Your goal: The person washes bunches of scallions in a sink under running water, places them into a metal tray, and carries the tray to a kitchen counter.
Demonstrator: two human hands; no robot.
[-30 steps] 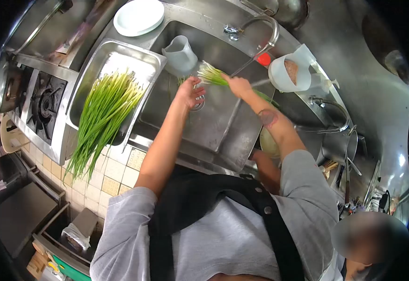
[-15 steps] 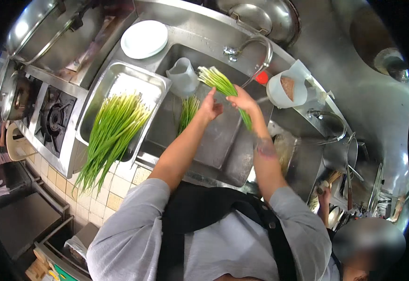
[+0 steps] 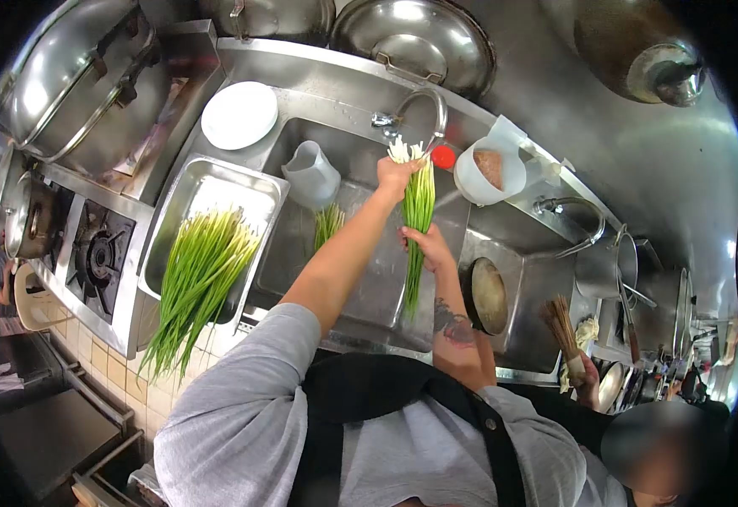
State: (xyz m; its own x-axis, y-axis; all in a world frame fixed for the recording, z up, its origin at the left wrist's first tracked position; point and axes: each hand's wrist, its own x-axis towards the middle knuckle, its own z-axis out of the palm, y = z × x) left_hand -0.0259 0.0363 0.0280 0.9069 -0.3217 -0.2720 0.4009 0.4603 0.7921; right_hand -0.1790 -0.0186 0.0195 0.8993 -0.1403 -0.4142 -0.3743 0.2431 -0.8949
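In the head view, the left hand (image 3: 396, 179) has its grip closed round a long bunch of green, white-ended stalks (image 3: 420, 201) — over the grey steel sink (image 3: 375, 283) — and the right hand (image 3: 432, 246) curls its grip about the green lengths lower down.

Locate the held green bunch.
In the head view, the bunch is just right of centre, over the sink, left hand near its white ends, right hand lower.

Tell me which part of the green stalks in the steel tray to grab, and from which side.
Probably near the pale ends of the green stalks, from above on the sink side. Those ends lie inside the steel tray, toward the sink, while the long green tips droop over its near edge and look looser.
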